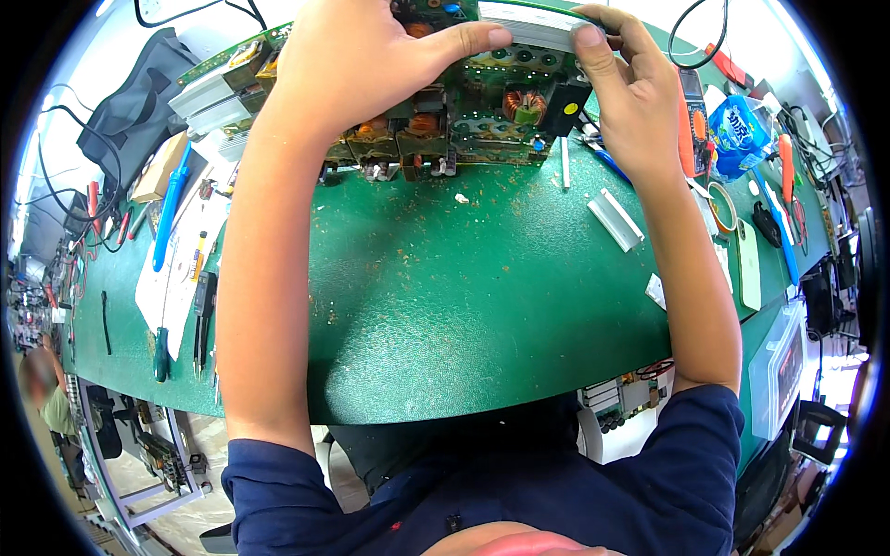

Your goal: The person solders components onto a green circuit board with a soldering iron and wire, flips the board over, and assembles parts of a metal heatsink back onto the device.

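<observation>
A large green circuit board (473, 100) is propped up near the far edge of the bench, its component side toward me. It carries copper-wound coils (526, 106), silver heat sinks and a black block. My left hand (357, 60) grips its upper left part, thumb laid across the front; the other fingers are hidden behind or beyond the picture's top. My right hand (635, 88) is closed at the upper right corner, thumb pressed on the end of a pale metal heat sink (538, 30), fingers curled behind the board's edge.
The green bench top (445, 296) is sprinkled with small debris. A loose aluminium channel (616, 221) lies by my right forearm, with a phone (748, 264), tape roll (722, 207) and blue packet (740, 136) further right. At left are a screwdriver (161, 357) and tweezers (202, 320).
</observation>
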`<action>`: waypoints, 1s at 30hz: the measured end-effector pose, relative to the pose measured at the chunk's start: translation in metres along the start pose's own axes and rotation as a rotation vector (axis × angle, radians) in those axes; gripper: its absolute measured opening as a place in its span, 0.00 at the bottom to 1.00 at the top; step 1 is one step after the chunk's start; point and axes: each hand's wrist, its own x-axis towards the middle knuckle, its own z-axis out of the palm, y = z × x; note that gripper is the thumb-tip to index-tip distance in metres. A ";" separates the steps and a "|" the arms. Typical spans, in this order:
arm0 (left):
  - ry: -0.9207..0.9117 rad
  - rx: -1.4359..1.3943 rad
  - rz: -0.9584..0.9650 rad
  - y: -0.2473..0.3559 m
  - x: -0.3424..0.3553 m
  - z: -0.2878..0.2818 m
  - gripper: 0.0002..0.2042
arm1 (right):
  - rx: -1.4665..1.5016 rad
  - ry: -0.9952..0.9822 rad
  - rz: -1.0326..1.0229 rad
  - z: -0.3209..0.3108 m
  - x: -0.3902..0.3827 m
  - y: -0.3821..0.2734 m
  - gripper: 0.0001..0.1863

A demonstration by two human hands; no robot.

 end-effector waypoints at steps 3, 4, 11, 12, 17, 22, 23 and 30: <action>-0.003 0.014 -0.054 0.000 0.001 0.001 0.24 | 0.011 -0.013 0.037 0.000 -0.002 0.002 0.22; 0.010 0.052 -0.094 0.000 0.002 0.002 0.25 | 0.018 -0.013 0.034 0.000 -0.003 0.003 0.22; 0.062 0.073 0.039 -0.001 0.001 0.004 0.24 | 0.012 -0.003 -0.045 -0.001 -0.001 0.007 0.23; 0.050 0.073 0.008 -0.001 0.002 0.004 0.24 | 0.005 -0.005 -0.040 -0.001 -0.001 0.007 0.23; 0.017 0.015 -0.067 0.003 0.002 0.004 0.24 | -0.043 0.003 -0.045 -0.002 -0.001 -0.001 0.23; 0.084 0.125 0.029 0.005 -0.003 0.006 0.24 | -0.027 -0.135 0.040 -0.016 0.003 -0.005 0.28; 0.092 0.133 0.041 0.004 -0.003 0.007 0.25 | -0.028 -0.174 0.032 -0.022 0.005 -0.004 0.29; 0.067 0.142 -0.071 -0.012 0.005 0.009 0.26 | -0.235 -0.087 0.087 -0.064 0.029 -0.006 0.26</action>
